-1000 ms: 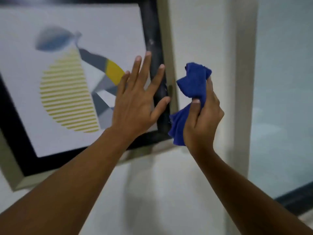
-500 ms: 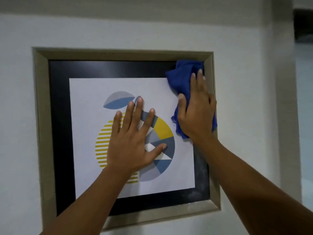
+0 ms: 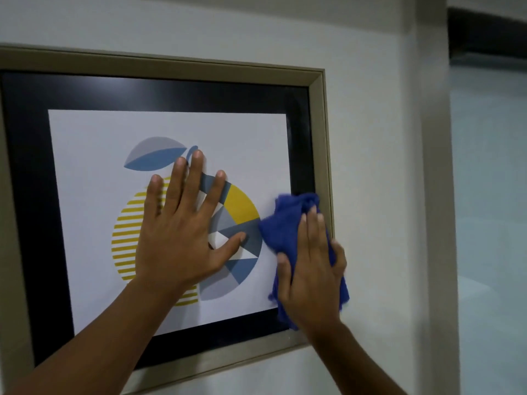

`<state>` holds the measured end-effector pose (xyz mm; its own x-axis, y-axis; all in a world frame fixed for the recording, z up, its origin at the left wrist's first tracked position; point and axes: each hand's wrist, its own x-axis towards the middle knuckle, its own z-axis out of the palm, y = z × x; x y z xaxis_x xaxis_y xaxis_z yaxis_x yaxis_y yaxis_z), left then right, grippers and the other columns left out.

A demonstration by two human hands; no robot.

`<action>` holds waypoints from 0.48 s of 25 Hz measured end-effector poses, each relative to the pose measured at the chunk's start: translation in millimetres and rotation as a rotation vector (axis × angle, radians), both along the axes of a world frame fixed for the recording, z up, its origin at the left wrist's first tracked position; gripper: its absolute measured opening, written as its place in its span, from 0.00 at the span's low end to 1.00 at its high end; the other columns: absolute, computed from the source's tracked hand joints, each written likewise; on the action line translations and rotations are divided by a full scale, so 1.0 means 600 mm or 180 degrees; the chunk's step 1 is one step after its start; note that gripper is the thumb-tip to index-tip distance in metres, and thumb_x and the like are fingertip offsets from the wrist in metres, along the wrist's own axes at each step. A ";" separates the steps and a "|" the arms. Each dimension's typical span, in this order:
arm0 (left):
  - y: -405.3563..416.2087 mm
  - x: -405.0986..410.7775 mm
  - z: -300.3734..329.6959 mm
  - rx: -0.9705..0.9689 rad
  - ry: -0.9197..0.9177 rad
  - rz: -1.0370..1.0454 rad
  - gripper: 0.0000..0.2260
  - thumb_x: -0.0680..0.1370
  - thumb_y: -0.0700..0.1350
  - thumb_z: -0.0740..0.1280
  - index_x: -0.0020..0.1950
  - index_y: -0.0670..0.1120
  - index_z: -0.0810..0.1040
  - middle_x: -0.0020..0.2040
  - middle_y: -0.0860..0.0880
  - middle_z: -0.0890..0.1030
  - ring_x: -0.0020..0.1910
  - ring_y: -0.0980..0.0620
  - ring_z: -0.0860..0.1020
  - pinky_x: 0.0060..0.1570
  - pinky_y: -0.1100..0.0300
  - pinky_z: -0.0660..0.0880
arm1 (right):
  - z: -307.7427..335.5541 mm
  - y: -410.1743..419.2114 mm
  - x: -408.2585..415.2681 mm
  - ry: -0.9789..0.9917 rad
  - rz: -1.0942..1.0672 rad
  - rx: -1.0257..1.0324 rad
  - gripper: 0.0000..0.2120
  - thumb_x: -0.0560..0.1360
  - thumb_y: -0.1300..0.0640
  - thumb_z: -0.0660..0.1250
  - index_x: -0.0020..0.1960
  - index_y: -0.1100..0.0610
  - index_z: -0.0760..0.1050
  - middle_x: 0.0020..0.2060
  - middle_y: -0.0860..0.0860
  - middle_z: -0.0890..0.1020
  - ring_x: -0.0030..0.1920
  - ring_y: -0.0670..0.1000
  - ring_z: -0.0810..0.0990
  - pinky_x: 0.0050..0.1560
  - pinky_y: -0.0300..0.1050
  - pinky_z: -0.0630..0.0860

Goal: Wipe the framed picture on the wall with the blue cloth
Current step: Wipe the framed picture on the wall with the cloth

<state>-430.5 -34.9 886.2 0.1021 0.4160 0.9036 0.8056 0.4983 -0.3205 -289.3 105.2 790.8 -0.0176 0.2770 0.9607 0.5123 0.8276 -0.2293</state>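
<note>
The framed picture (image 3: 176,64) hangs on the white wall: a beige frame, a black mat and a white print with a yellow, grey and blue fruit shape. My left hand (image 3: 182,235) lies flat on the glass over the print's middle, fingers spread. My right hand (image 3: 310,269) presses the crumpled blue cloth (image 3: 285,223) against the picture's lower right part, over the print's right edge and the black mat. Cloth bulges out above and below the palm.
A beige vertical wall edge or pillar (image 3: 433,195) runs down to the right of the frame. Beyond it is a pale bluish panel (image 3: 490,195) with a dark band along its top.
My right hand slid the cloth down the picture's right side, from the top right corner to the lower right. My left hand stayed flat on the print. The view has drawn closer.
</note>
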 end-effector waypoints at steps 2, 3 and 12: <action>0.001 -0.002 0.001 0.0031 0.0021 -0.0001 0.42 0.74 0.71 0.53 0.81 0.49 0.48 0.82 0.41 0.45 0.81 0.41 0.43 0.78 0.38 0.46 | 0.122 0.006 -0.003 0.0145 0.0008 0.0190 0.30 0.81 0.46 0.53 0.79 0.58 0.55 0.79 0.55 0.60 0.78 0.54 0.58 0.74 0.52 0.52; 0.002 -0.002 0.000 0.0026 0.0047 -0.0005 0.42 0.74 0.71 0.53 0.81 0.49 0.49 0.82 0.41 0.46 0.81 0.41 0.43 0.78 0.38 0.46 | 0.189 0.008 -0.004 0.0251 -0.0035 0.0235 0.30 0.81 0.46 0.54 0.79 0.59 0.57 0.79 0.55 0.60 0.78 0.54 0.59 0.73 0.53 0.54; 0.001 -0.003 -0.012 0.0021 0.0134 0.0039 0.40 0.75 0.70 0.54 0.81 0.49 0.50 0.82 0.40 0.48 0.81 0.40 0.45 0.77 0.36 0.49 | 0.093 0.001 -0.010 0.0315 0.0182 0.0154 0.31 0.81 0.47 0.56 0.80 0.58 0.54 0.79 0.54 0.58 0.80 0.52 0.54 0.77 0.51 0.51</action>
